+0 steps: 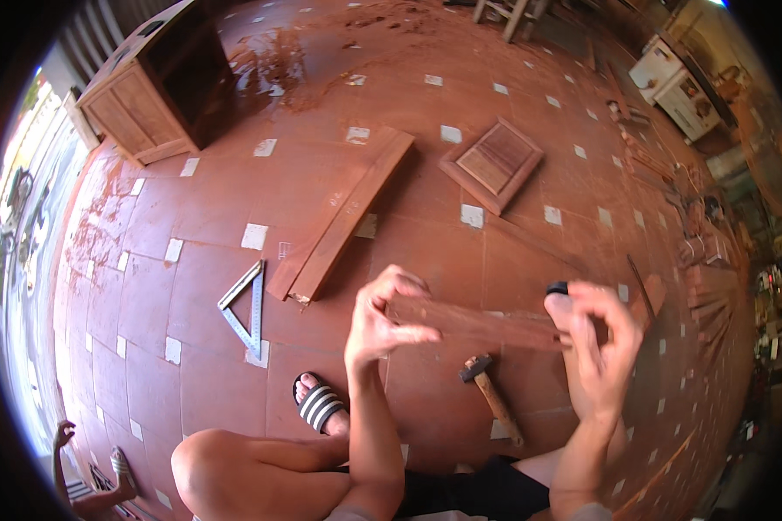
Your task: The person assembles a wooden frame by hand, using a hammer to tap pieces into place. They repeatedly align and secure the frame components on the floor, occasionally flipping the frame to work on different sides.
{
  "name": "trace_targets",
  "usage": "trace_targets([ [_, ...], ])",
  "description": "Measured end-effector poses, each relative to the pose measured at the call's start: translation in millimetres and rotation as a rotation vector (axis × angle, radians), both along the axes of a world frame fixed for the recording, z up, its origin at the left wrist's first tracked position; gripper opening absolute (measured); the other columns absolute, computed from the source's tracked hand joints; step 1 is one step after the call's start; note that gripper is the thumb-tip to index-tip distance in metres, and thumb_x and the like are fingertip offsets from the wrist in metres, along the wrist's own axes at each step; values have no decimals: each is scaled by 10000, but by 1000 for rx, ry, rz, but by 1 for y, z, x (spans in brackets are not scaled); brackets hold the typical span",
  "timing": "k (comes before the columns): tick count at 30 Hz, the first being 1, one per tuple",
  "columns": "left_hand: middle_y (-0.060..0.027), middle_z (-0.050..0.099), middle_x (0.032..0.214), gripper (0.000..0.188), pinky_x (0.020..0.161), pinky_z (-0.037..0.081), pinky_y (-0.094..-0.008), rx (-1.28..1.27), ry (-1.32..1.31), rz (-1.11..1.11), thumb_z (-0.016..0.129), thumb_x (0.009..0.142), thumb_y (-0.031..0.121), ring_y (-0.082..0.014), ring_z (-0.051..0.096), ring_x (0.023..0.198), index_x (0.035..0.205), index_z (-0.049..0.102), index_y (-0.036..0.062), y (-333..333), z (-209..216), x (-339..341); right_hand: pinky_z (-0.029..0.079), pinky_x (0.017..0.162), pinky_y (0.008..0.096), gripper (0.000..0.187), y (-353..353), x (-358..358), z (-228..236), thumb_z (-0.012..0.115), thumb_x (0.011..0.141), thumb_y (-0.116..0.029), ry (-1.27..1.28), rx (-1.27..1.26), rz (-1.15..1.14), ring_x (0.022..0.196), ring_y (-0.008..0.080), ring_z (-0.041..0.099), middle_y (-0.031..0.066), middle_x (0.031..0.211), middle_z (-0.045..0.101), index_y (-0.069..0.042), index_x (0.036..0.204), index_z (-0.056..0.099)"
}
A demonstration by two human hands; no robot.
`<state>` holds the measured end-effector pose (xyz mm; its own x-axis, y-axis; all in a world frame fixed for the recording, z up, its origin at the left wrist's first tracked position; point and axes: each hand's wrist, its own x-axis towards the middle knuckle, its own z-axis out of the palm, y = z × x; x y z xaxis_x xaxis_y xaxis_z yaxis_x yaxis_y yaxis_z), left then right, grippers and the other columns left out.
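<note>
A short reddish-brown wooden board (pixel 482 324) is held up level across my lap. My left hand (pixel 382 317) grips its left end, thumb below and fingers curled above. At the other end my right hand (pixel 604 334) pinches the board's tip between thumb and fingers, which partly hide it. Below the board a hammer (pixel 493 404) with a wooden handle lies on the floor. Left of my hands, a folding square or angle ruler (pixel 254 308) rests open beside two long planks (pixel 343 221) lying side by side.
Farther off lies a framed wooden panel (pixel 497 163) on the tiled floor (pixel 408 182). A wooden cabinet (pixel 139 108) stands at the far left. Wood pieces (pixel 708 300) are heaped along the right side. My sandalled foot (pixel 320 404) is near the hammer. Another person's arm and foot (pixel 117 478) show at lower left.
</note>
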<state>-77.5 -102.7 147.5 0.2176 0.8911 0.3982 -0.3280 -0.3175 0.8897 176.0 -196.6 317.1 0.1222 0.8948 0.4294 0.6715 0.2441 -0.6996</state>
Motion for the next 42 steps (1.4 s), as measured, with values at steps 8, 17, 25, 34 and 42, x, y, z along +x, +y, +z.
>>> trace_targets([
  [8,-71,637,1278,483,897,472,-285,-111,-150,18,757,905,348,-112,562,965,1275,642,59,17,21,16,578,694,506,393,111,-88,-42,537,1075,-364,-353,-426,-47,796,426,723,213,783,710,-31,914,669],
  [17,-20,645,1257,415,853,435,-230,-179,-55,122,603,982,212,-54,503,907,1366,601,52,22,23,27,553,663,495,434,134,-85,-35,490,1099,-352,-464,57,-228,699,395,708,205,720,686,-33,868,672],
  [25,-9,667,1154,281,921,438,-249,-192,-50,101,565,1066,193,-76,558,988,1277,644,24,38,24,33,530,876,450,165,112,-49,-85,624,998,-140,-191,380,-158,870,363,688,186,914,713,-13,1071,700],
  [34,-24,642,935,820,878,396,-285,-343,-155,60,298,1041,727,-134,551,928,1101,695,13,46,-21,54,507,960,468,321,-53,-6,-158,691,816,-10,-350,465,-426,1098,357,533,206,1219,486,-16,1095,534],
  [42,-30,625,798,812,777,426,-296,-446,-128,249,286,1033,730,-153,553,790,890,693,42,51,-35,42,538,957,394,599,-21,15,-150,866,854,-124,220,135,-223,1087,286,686,176,1136,691,16,1335,537],
])
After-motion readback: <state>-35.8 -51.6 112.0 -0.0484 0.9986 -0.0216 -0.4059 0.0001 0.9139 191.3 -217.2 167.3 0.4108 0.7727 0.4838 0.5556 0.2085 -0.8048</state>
